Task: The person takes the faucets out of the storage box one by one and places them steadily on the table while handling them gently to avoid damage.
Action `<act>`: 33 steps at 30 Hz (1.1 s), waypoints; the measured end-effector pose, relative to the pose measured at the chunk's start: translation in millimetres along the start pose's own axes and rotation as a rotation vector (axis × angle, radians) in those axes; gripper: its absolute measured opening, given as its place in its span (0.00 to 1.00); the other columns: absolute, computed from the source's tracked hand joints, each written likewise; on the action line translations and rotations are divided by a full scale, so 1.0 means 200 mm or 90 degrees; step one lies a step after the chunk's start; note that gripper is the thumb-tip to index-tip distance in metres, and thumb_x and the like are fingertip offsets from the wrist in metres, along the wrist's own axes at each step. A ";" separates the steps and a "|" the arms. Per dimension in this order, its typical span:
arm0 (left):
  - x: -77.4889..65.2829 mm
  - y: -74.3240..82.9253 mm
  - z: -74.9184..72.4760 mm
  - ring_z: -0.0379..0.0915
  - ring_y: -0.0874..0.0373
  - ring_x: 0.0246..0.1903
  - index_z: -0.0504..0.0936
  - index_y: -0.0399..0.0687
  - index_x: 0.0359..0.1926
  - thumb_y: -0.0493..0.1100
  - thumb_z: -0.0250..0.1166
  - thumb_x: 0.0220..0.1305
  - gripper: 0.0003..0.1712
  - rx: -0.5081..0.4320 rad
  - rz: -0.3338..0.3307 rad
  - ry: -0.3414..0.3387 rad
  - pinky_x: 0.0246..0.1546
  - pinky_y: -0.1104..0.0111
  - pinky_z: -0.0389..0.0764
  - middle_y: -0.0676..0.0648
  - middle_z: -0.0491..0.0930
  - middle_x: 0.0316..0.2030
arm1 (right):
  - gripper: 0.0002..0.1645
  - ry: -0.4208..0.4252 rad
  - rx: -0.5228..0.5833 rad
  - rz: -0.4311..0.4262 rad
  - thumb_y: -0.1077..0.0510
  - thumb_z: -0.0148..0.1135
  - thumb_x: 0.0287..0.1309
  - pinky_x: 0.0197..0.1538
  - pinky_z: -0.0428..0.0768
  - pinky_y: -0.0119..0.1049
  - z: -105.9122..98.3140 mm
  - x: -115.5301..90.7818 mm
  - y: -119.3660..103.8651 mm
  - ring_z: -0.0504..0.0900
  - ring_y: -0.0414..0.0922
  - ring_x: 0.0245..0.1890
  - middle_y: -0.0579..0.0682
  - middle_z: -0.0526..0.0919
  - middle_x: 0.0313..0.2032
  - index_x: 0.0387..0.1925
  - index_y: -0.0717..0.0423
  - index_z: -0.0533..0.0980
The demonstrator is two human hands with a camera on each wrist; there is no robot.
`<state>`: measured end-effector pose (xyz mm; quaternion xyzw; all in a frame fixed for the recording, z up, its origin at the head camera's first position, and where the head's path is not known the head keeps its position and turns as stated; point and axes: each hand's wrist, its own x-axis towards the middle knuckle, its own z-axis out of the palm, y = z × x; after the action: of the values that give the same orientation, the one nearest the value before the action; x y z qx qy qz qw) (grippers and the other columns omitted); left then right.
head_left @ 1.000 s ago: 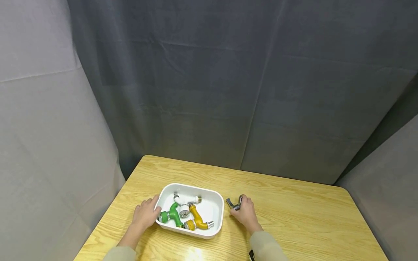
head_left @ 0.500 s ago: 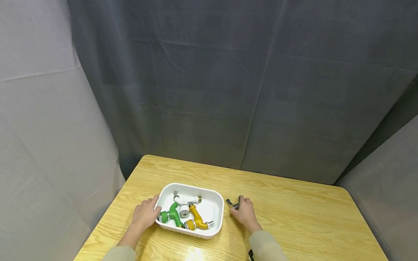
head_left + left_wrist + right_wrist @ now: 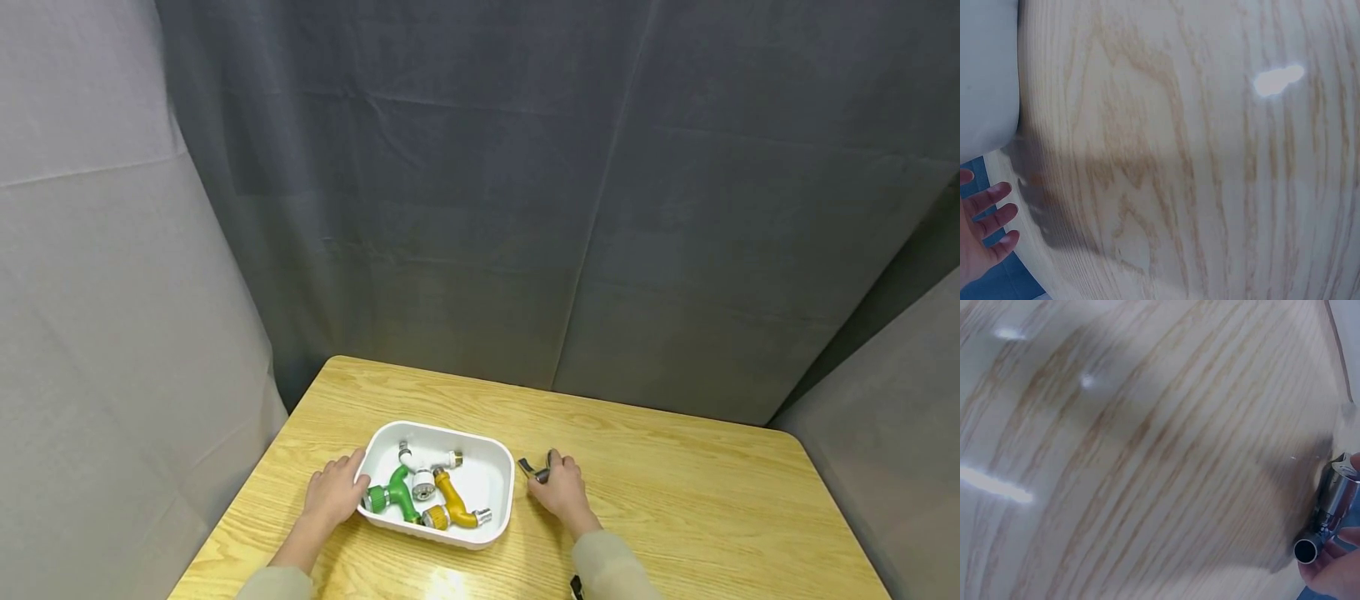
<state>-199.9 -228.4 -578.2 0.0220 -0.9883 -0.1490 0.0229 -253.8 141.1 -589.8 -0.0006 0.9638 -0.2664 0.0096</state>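
Plainly holds the chrome tap [image 3: 1334, 497] in curled fingers of the right hand [image 3: 564, 496], just off the three o'clock side of the white tray [image 3: 491, 479]. In the head view, points one branch of it toward ten-thirty and another toward twelve-thirty, body partly covered by the hand. In the right wrist view, shows its long axis slanting from one o'clock to seven, with the round open end facing seven. Cannot tell of contact with the wooden table [image 3: 675, 500]. Rests the left hand [image 3: 332, 493] against the tray's nine o'clock rim, with fingers relaxed, well apart from the right hand. Within the tray, has a green tap [image 3: 399, 493] near eight, knob toward nine; a white tap [image 3: 424, 472] near twelve, round face toward six; and a yellow tap [image 3: 452, 502] near five, slanting from ten-thirty to four-thirty.
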 end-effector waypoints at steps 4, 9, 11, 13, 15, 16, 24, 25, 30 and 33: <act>0.00 0.00 0.00 0.67 0.40 0.51 0.65 0.45 0.61 0.51 0.49 0.62 0.28 0.001 0.000 -0.003 0.49 0.43 0.65 0.37 0.73 0.51 | 0.46 0.027 -0.008 -0.003 0.49 0.63 0.44 0.52 0.66 0.59 -0.01 0.00 -0.02 0.67 0.64 0.52 0.70 0.66 0.53 0.62 0.67 0.58; 0.00 0.00 0.00 0.67 0.40 0.51 0.65 0.46 0.62 0.52 0.48 0.62 0.29 0.001 -0.002 -0.005 0.49 0.43 0.65 0.38 0.73 0.51 | 0.46 0.095 -0.006 -0.033 0.44 0.62 0.46 0.54 0.64 0.61 -0.04 0.03 -0.07 0.65 0.64 0.55 0.69 0.64 0.56 0.62 0.65 0.58; 0.00 0.00 0.00 0.67 0.40 0.51 0.65 0.46 0.62 0.52 0.48 0.62 0.29 0.002 -0.002 -0.006 0.49 0.43 0.65 0.37 0.73 0.51 | 0.47 0.110 -0.004 -0.048 0.44 0.62 0.46 0.54 0.64 0.60 -0.06 0.03 -0.10 0.65 0.63 0.56 0.68 0.63 0.57 0.62 0.64 0.58; 0.00 0.00 0.00 0.67 0.40 0.51 0.65 0.45 0.61 0.52 0.49 0.62 0.28 0.005 0.000 -0.006 0.49 0.43 0.65 0.37 0.73 0.51 | 0.48 0.121 0.000 -0.069 0.43 0.61 0.45 0.55 0.64 0.59 -0.07 0.03 -0.13 0.64 0.63 0.57 0.68 0.63 0.58 0.63 0.64 0.58; 0.00 0.00 0.00 0.67 0.40 0.51 0.65 0.46 0.61 0.52 0.49 0.62 0.28 0.005 0.001 -0.005 0.49 0.43 0.65 0.37 0.73 0.51 | 0.48 0.123 0.004 -0.086 0.42 0.62 0.45 0.56 0.64 0.58 -0.09 0.03 -0.17 0.64 0.62 0.58 0.67 0.63 0.58 0.63 0.63 0.57; 0.01 0.00 0.00 0.67 0.40 0.51 0.65 0.46 0.61 0.52 0.49 0.62 0.28 0.005 0.001 -0.005 0.49 0.43 0.65 0.37 0.73 0.51 | 0.49 0.128 0.005 -0.099 0.42 0.62 0.45 0.56 0.64 0.58 -0.10 0.02 -0.19 0.64 0.63 0.57 0.68 0.64 0.58 0.63 0.63 0.57; 0.00 0.00 0.00 0.67 0.40 0.51 0.65 0.46 0.61 0.52 0.49 0.62 0.28 0.003 -0.001 -0.005 0.49 0.43 0.65 0.38 0.73 0.51 | 0.50 0.145 -0.031 -0.187 0.39 0.62 0.42 0.54 0.66 0.56 -0.09 -0.02 -0.33 0.66 0.61 0.55 0.65 0.66 0.56 0.62 0.62 0.58; 0.00 0.00 0.01 0.68 0.40 0.50 0.65 0.46 0.61 0.52 0.49 0.62 0.28 0.006 0.000 -0.004 0.49 0.43 0.65 0.38 0.73 0.51 | 0.50 0.142 -0.034 -0.196 0.39 0.62 0.42 0.55 0.66 0.56 -0.08 -0.03 -0.35 0.66 0.60 0.56 0.64 0.66 0.56 0.62 0.62 0.58; 0.01 -0.01 0.01 0.69 0.40 0.49 0.66 0.46 0.61 0.51 0.50 0.62 0.27 0.017 0.006 0.006 0.46 0.44 0.68 0.38 0.74 0.49 | 0.51 0.126 -0.046 -0.233 0.38 0.63 0.41 0.56 0.66 0.54 -0.05 -0.06 -0.42 0.66 0.58 0.56 0.62 0.66 0.56 0.61 0.62 0.58; 0.00 0.00 0.01 0.69 0.41 0.48 0.66 0.46 0.60 0.51 0.50 0.61 0.27 0.016 0.005 0.008 0.46 0.44 0.68 0.38 0.74 0.49 | 0.52 0.111 -0.062 -0.257 0.36 0.62 0.41 0.57 0.66 0.52 -0.03 -0.08 -0.45 0.66 0.57 0.56 0.61 0.65 0.55 0.62 0.62 0.58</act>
<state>-200.9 -228.9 -580.0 0.0191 -0.9900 -0.1367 0.0296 -237.8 66.7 -536.9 -0.1712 0.9530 -0.2152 -0.1274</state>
